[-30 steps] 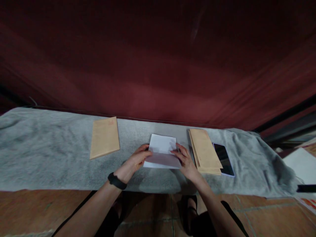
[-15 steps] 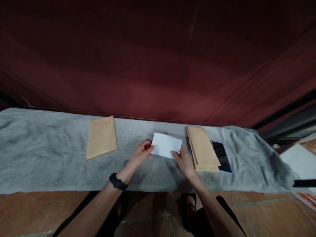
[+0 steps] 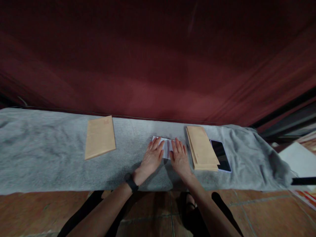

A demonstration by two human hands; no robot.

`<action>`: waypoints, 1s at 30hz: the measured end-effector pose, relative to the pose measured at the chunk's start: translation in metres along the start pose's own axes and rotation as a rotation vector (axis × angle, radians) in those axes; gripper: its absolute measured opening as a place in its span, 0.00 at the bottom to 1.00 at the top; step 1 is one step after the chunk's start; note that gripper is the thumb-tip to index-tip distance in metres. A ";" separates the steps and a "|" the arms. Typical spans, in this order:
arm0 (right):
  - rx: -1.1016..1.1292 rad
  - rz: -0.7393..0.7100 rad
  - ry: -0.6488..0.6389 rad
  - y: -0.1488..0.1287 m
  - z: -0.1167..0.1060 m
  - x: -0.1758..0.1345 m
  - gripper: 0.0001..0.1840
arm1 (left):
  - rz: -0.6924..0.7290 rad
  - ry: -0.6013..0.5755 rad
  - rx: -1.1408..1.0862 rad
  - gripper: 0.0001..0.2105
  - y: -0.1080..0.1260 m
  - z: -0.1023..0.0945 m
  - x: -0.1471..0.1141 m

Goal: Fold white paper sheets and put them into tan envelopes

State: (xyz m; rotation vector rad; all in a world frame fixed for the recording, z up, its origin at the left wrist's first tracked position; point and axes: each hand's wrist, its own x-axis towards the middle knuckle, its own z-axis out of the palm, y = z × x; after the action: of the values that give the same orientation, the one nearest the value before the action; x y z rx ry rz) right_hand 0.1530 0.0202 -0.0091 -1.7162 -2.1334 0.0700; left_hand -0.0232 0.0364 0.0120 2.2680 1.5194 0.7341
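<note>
A folded white sheet of paper (image 3: 167, 149) lies on the grey cloth in front of me. My left hand (image 3: 152, 156) rests flat over its left part, fingers stretched out. Over the right part lies my right hand (image 3: 179, 158), its fingers also extended and slightly spread. Between the two hands a strip of the paper shows; the rest is covered. To the right of my right hand is a small stack of brown envelopes (image 3: 202, 146). Another brown envelope (image 3: 100, 137) lies by itself on the left.
A dark-screened phone (image 3: 221, 156) sits partly under the right-hand envelopes. Grey cloth (image 3: 54, 151) covers the long bench, with a dark red wall (image 3: 148, 82) behind it. White paper (image 3: 297, 159) is at the far right. Tiled floor (image 3: 261, 210) lies below.
The paper was held slightly raised between both hands; now it lies on the cloth. Both hands have let go of its edges and moved flat onto it, closer together.
</note>
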 end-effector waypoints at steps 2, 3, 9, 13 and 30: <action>0.018 -0.086 -0.072 -0.002 0.004 -0.001 0.29 | 0.052 -0.063 0.078 0.23 0.003 0.010 0.001; 0.020 -0.101 -0.092 -0.003 0.006 -0.001 0.29 | 0.061 -0.083 0.113 0.24 0.004 0.014 0.001; -0.058 -0.045 -0.029 -0.006 0.009 -0.001 0.29 | 0.037 -0.056 0.202 0.25 -0.004 0.021 0.011; -0.072 -0.019 -0.005 -0.002 0.010 -0.002 0.32 | -0.007 -0.024 0.229 0.28 -0.009 0.018 0.013; -0.090 -0.005 0.030 0.020 0.007 -0.019 0.34 | -0.044 -0.041 0.255 0.32 -0.035 -0.002 -0.005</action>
State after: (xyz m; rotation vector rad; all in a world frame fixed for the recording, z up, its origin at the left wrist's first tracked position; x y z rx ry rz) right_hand 0.1719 0.0084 -0.0267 -1.7508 -2.1481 -0.0537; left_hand -0.0526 0.0454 -0.0060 2.4030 1.7232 0.5017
